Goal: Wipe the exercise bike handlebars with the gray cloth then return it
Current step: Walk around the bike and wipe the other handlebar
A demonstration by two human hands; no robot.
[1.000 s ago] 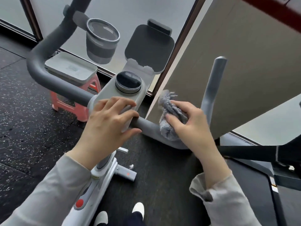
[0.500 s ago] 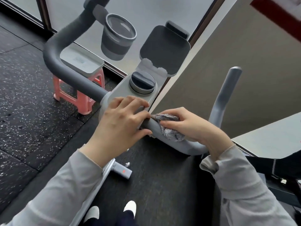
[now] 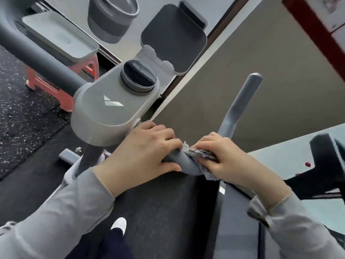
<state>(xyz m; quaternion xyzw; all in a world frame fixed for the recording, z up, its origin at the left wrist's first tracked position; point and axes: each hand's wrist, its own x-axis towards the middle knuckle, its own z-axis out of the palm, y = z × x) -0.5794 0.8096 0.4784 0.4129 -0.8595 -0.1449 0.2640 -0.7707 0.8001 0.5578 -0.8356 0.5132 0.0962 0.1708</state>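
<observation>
The grey handlebar (image 3: 183, 161) of the exercise bike curves from the console (image 3: 110, 107) toward the right and rises into an upright grip (image 3: 240, 101). My right hand (image 3: 227, 159) presses the fuzzy gray cloth (image 3: 199, 153) around the bend of the bar, and the cloth's lower edge hangs below my palm. My left hand (image 3: 147, 150) grips the same bar just left of the cloth, close to the console. The left arm of the handlebar (image 3: 33, 53) runs off to the upper left.
A round dial (image 3: 139, 75), a tablet holder (image 3: 173, 38) and a cup holder (image 3: 112, 17) sit behind the console. A red stool (image 3: 54, 85) with a grey tray (image 3: 61, 36) stands on the speckled floor at left. A black machine frame (image 3: 326, 165) is at right.
My left hand slid off the console onto the right bar beside the cloth. My right hand kept rubbing the cloth at the bend. The camera moved closer and tilted.
</observation>
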